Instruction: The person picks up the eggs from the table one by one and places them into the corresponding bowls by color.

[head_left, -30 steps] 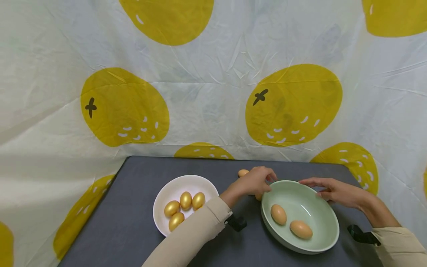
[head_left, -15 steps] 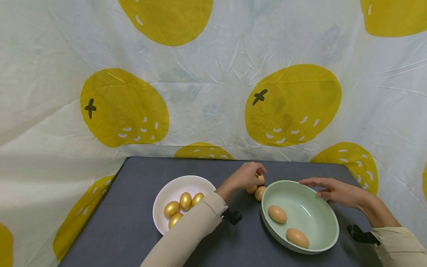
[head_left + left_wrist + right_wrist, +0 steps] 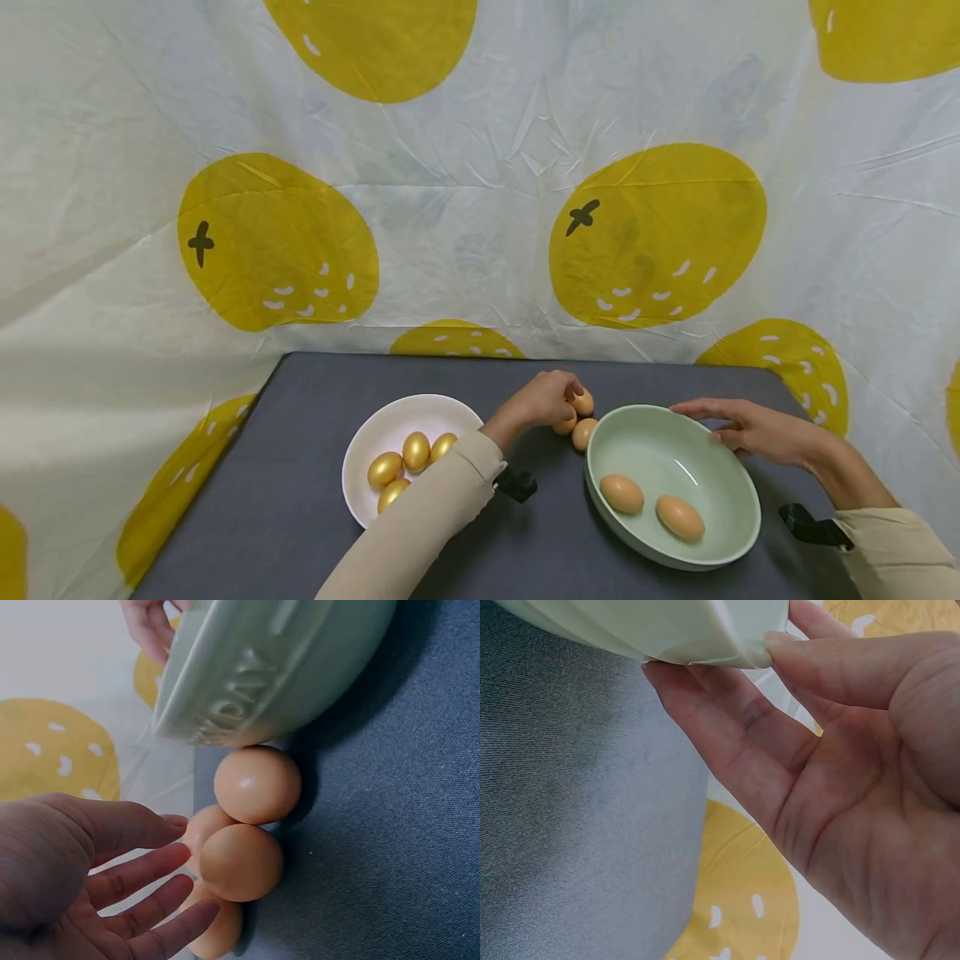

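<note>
My left hand [image 3: 540, 400] is beside several brown eggs [image 3: 583, 435] clustered against the left side of a green bowl [image 3: 678, 554]. In the left wrist view, its fingers are spread and relaxed, with the fingertips close to one egg [image 3: 241, 862]; I cannot tell whether they touch it. My right hand [image 3: 768, 429] holds the bowl's far right rim, thumb on one side and fingers beneath, as the right wrist view shows. Inside the bowl lie two brown eggs, the left egg [image 3: 622, 494] and the right egg [image 3: 680, 517].
To the left, a white bowl [image 3: 360, 492] contains several golden eggs [image 3: 416, 452], partly covered by the left sleeve [image 3: 420, 521]. Both bowls stand on a dark grey table [image 3: 255, 500]. Behind it hangs a white cloth [image 3: 465, 250] with yellow fruit prints.
My left hand has moved left from the green bowl's rim to the eggs beside it. The two eggs inside the bowl have rolled and shifted. My right hand has stayed at the rim.
</note>
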Demonstrator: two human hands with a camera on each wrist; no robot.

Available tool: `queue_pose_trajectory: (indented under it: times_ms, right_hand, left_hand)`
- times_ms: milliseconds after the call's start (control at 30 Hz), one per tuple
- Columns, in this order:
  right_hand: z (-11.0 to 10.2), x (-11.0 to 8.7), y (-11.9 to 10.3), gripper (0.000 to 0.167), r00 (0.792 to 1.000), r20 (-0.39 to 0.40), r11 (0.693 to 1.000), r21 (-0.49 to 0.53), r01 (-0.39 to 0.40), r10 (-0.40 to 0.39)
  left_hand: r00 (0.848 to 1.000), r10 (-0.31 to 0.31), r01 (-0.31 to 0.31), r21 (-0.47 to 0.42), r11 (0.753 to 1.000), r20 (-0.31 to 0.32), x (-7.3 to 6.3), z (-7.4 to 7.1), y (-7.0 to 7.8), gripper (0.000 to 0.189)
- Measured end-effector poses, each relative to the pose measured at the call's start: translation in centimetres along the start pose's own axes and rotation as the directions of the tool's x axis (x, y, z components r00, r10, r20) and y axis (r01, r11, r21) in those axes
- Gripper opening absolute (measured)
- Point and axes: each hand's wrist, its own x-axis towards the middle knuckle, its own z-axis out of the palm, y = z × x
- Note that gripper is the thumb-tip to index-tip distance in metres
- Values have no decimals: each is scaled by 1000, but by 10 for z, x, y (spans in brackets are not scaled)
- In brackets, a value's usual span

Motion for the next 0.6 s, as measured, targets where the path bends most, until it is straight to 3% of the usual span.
queue_pose_trajectory:
  times_ms: [600]
  right_hand:
    - [0, -1, -1, 56, 999, -7, 999, 13, -38, 38]
  left_hand:
    - [999, -23, 23, 6, 1000, 22, -2, 4, 3, 32]
